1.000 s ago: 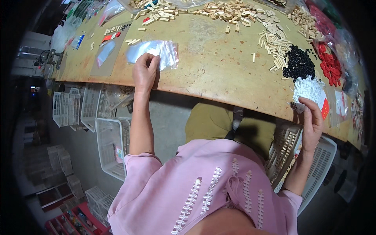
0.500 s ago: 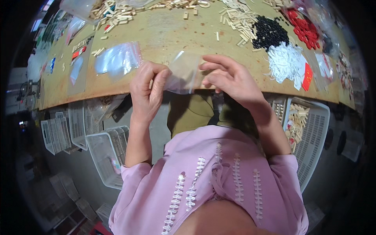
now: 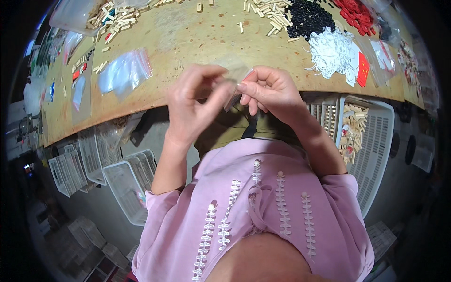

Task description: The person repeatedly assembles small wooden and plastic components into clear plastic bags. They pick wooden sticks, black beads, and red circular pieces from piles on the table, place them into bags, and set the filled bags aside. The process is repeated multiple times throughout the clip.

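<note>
A small clear plastic zip bag (image 3: 233, 70) is held up between my two hands, just over the table's near edge. My right hand (image 3: 275, 91) pinches one edge of it between thumb and forefinger, with the other fingers curled. My left hand (image 3: 196, 101) is closed on the bag's other side, its thumb pointing toward the right thumb; its fingertips are partly hidden and slightly blurred. I cannot make out anything inside the bag. To the left on the table lies a stack of clear zip bags (image 3: 123, 71).
Across the wooden table (image 3: 188, 47) lie pale wooden blocks (image 3: 275, 13), black pieces (image 3: 310, 19), red pieces (image 3: 354, 15), white cords (image 3: 330, 51) and red cards (image 3: 363, 69). Below the edge stand plastic crates (image 3: 124, 188), and at right one crate (image 3: 376, 141) with wooden pieces.
My left hand has moved right, close to my right hand, which now pinches the bag's edge. The bag has turned and narrowed in view. The whole view has shifted slightly.
</note>
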{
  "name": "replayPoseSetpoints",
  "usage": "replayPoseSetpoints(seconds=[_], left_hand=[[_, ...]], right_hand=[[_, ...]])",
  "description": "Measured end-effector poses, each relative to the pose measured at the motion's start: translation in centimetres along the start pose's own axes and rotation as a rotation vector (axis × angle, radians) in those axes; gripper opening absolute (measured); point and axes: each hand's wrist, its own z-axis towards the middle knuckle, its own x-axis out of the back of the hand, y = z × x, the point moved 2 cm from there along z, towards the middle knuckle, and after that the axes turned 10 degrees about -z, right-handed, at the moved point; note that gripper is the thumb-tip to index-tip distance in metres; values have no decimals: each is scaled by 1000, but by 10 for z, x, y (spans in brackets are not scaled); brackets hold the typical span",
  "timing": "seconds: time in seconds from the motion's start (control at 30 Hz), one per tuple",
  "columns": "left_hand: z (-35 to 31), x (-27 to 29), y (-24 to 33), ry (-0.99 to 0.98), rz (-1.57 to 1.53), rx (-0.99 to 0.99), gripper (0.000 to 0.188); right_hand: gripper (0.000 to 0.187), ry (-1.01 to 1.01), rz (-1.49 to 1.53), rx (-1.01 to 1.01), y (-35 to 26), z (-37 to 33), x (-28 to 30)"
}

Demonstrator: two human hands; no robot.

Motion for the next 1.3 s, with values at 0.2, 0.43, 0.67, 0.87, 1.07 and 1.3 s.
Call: replayPoseSetpoints(seconds=[0.2,0.43,0.67,0.87,1.07,1.3], left_hand=[[-8,-14,-4,-62,105,-102,11],[-6,-15,-9,34,174,86,9],[-3,-11,10,-284,399,-449,12],[-14,25,14,-335,399,-457,15],[-2,72,20,-441,145,-278,17],[69,296,-100,221,904,-83,44]], right_hand=[[18,110,-8,30,1,0,-3],[23,124,-162,-148,-5,-9,-6],[33,105,-33,-135,-4,-10,13],[6,325,-768,699,-47,-17,-22],[31,16,-1068,682,-53,-8,-13],[22,62,-905,482,-42,-24,-16]])
